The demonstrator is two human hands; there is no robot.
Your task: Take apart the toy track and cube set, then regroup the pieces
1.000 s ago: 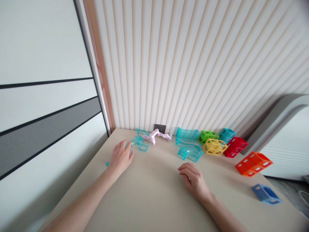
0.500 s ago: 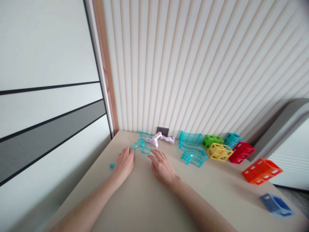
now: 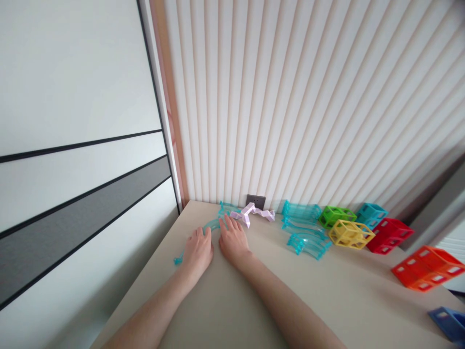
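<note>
My left hand (image 3: 198,248) is low over the table, its fingers closed on the near end of a curved, see-through teal track piece (image 3: 211,225). Close beside it, my right hand (image 3: 232,237) presses its fingers down on the other end of this piece. Both hands hide much of the piece and whatever lies under the fingers. A small teal end (image 3: 178,260) pokes out left of my left hand. Behind the hands, another teal track piece (image 3: 227,208) lies by the wall. Just past my right fingertips is a pale lilac zigzag piece (image 3: 249,213).
Several teal track pieces (image 3: 305,228) lie to the right. Beyond them stand green (image 3: 336,216), yellow (image 3: 350,234), teal (image 3: 371,215), red (image 3: 389,236), orange (image 3: 427,268) and blue (image 3: 450,324) open-frame blocks. A ribbed wall (image 3: 254,97) with a dark socket (image 3: 256,201) borders the table's back.
My right hand has moved left and forward onto the teal piece, covering its ring-shaped end. My left hand stays on it. The view has turned slightly left.
</note>
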